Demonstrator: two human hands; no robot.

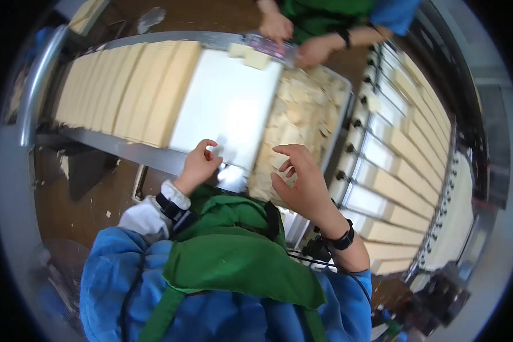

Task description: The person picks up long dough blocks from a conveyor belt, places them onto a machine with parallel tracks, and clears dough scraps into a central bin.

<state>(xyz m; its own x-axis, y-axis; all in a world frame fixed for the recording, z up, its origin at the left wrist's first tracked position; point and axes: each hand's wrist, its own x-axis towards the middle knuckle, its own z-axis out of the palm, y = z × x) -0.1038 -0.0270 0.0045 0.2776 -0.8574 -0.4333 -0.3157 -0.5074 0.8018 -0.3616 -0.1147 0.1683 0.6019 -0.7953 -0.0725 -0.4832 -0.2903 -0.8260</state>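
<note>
Beyond the flat white board (225, 105), a co-worker's green cloth apron (328, 17) is cut off by the upper edge, and the print on a purple-and-clear plastic packet (269, 47) is blurred. Right of the board, thin cream-coloured scraps (302, 102) are partly hidden by the bare right hand (306, 185); before the board, a blue cloth jacket (222, 322) is cut off below

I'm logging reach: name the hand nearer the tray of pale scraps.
Right. The right hand appears over the near part of the tray; the left hand is off to its left.
</note>
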